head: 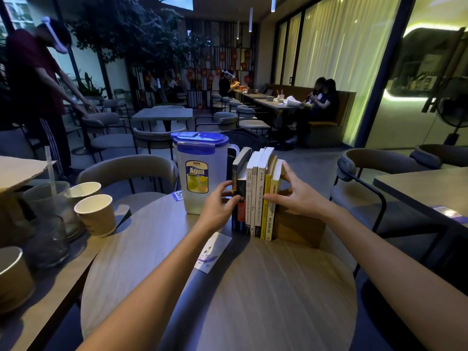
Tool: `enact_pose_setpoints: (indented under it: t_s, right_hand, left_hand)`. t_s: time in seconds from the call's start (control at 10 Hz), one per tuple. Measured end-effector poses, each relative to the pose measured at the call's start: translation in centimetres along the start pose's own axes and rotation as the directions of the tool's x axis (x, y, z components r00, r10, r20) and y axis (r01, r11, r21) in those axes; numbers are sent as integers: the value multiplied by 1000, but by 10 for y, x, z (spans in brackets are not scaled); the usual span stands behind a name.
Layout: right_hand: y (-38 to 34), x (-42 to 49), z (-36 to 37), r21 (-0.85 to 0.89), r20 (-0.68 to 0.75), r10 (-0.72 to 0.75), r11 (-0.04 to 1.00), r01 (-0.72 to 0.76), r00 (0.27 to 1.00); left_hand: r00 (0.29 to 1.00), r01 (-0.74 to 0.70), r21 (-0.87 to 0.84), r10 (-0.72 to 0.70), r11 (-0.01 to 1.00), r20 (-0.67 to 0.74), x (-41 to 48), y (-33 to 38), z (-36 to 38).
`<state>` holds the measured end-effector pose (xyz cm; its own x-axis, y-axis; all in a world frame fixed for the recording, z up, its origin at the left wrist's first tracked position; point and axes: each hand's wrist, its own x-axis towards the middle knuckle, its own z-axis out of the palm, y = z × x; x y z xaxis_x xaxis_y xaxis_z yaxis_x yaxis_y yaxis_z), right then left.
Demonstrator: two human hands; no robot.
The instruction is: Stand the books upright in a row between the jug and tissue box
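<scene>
Several books (255, 196) stand upright in a row on the round wooden table (228, 295), spines toward me. A clear plastic jug (200, 173) with a blue lid stands just left of the row. A brown wooden tissue box (298, 226) sits against the row's right end. My left hand (221, 203) presses on the dark book at the left end, thumb on its spine. My right hand (296, 196) clasps the yellow book at the right end, fingers over the tissue box. The leftmost dark book leans a little.
A printed card (211, 253) lies on the table in front of the books. On the adjoining table at left stand paper cups (97, 215) and glasses (48, 239). Chairs (126, 173) ring the table. A person (38, 92) stands at far left.
</scene>
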<state>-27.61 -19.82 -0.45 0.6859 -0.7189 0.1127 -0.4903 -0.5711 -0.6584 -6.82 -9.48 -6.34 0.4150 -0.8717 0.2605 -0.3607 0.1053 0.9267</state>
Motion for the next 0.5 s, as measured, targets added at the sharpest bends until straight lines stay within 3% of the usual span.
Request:
enact_pose_setpoints:
  t_s: [0.3, 0.5]
  right_hand:
    - [7, -7, -7, 27, -7, -71, 997, 71, 997]
    - [2, -16, -9, 46, -90, -74, 996, 78, 993]
  left_hand:
    - [999, 38, 30, -38, 999, -15, -7, 0, -4]
    - [998, 53, 112, -55, 992, 9, -20, -3, -17]
